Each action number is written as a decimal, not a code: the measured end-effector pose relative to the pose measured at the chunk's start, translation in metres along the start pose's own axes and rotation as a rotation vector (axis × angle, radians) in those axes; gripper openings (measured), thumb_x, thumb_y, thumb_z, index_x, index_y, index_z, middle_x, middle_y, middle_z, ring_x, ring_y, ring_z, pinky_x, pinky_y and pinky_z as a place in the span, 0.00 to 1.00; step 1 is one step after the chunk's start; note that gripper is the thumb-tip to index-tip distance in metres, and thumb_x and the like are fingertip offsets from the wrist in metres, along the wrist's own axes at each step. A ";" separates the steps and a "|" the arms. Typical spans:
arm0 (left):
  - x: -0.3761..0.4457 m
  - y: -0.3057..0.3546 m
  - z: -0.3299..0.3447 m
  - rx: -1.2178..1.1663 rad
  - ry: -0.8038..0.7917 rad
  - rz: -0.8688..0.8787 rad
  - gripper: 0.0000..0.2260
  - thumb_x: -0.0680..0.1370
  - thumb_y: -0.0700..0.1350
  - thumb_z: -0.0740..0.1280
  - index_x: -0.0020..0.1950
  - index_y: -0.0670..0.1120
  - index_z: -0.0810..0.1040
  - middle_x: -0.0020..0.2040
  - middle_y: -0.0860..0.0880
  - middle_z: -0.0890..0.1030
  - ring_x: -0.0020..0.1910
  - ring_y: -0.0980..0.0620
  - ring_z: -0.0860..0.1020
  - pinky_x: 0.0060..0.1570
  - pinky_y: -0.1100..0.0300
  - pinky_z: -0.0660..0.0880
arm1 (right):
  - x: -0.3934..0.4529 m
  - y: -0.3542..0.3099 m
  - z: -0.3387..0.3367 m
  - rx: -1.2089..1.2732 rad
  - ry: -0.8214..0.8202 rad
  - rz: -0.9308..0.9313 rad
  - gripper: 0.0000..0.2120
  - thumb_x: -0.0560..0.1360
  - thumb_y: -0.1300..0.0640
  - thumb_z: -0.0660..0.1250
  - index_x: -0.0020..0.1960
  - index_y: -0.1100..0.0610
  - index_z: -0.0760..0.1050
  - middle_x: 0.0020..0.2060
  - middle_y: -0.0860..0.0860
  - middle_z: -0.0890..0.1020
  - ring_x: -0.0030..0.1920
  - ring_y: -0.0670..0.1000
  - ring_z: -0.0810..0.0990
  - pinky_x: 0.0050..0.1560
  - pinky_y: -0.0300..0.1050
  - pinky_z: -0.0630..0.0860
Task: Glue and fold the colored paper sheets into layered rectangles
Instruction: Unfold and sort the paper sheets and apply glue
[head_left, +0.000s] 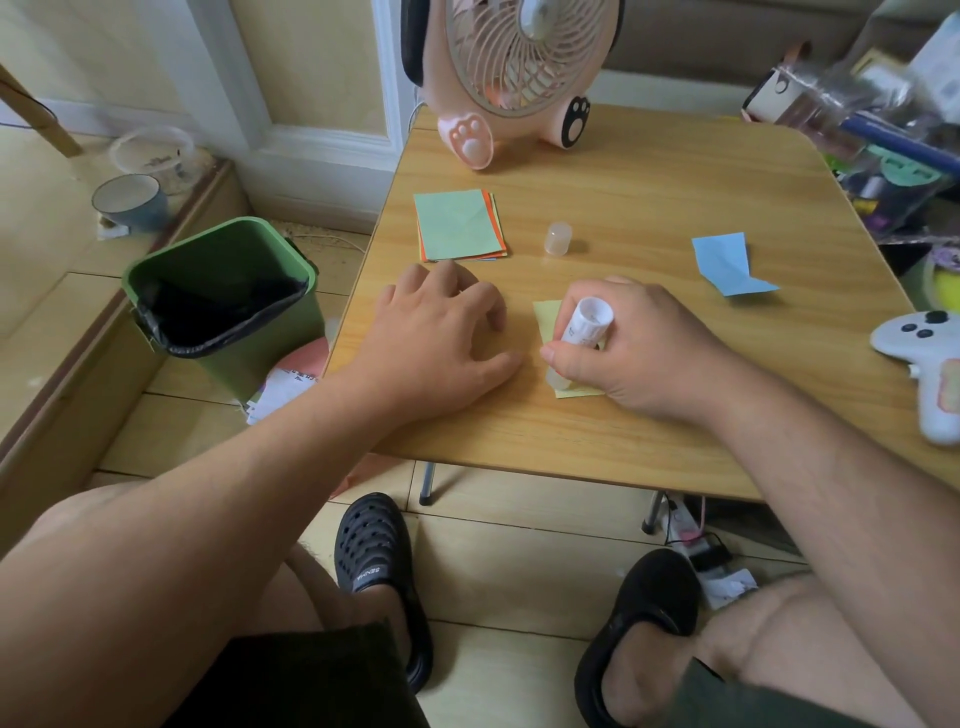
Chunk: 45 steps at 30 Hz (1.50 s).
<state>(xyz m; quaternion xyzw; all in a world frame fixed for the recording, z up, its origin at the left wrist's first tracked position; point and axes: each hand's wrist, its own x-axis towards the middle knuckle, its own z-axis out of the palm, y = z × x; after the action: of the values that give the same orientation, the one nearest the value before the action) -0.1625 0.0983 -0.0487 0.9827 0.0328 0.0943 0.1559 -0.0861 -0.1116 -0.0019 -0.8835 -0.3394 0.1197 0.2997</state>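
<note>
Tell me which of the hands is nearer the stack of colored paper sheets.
Left. The left hand rests on the table just below the stack of colored paper sheets, fingertips almost at its near edge. The right hand grips the glue stick farther right.

Soft, even daylight fills the scene, moderately bright, seemingly coming from the upper left. Shadows are faint: a weak one sits under the left hand (441, 332) on the table (649, 208). No harsh glare shows. The wide-angle lens bends lines at the edges. The clutter (872, 104) at the upper right is smeared with blur; the centre is fairly sharp.
</note>
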 end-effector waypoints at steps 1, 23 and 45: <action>0.000 0.000 0.000 -0.002 0.001 -0.001 0.17 0.73 0.67 0.63 0.55 0.60 0.74 0.60 0.55 0.71 0.61 0.46 0.67 0.61 0.50 0.66 | 0.002 0.000 0.000 -0.005 0.004 -0.001 0.09 0.73 0.47 0.75 0.41 0.49 0.77 0.39 0.45 0.80 0.46 0.40 0.75 0.40 0.31 0.66; 0.007 -0.013 0.002 -0.125 0.082 0.023 0.11 0.75 0.49 0.54 0.53 0.50 0.72 0.54 0.51 0.78 0.49 0.47 0.67 0.53 0.47 0.71 | 0.063 0.001 -0.003 -0.048 0.018 0.026 0.20 0.70 0.36 0.69 0.44 0.53 0.75 0.41 0.49 0.85 0.46 0.54 0.81 0.50 0.56 0.80; 0.006 -0.014 0.004 -0.115 0.084 0.041 0.12 0.74 0.50 0.53 0.52 0.50 0.72 0.54 0.52 0.78 0.50 0.46 0.68 0.53 0.47 0.70 | 0.069 0.006 0.002 -0.069 0.157 0.038 0.15 0.76 0.41 0.70 0.44 0.53 0.75 0.40 0.48 0.85 0.42 0.52 0.78 0.45 0.48 0.76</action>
<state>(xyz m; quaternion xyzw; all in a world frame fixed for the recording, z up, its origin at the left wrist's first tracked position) -0.1565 0.1111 -0.0559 0.9678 0.0139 0.1403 0.2085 -0.0328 -0.0679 -0.0078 -0.9063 -0.3021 0.0438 0.2924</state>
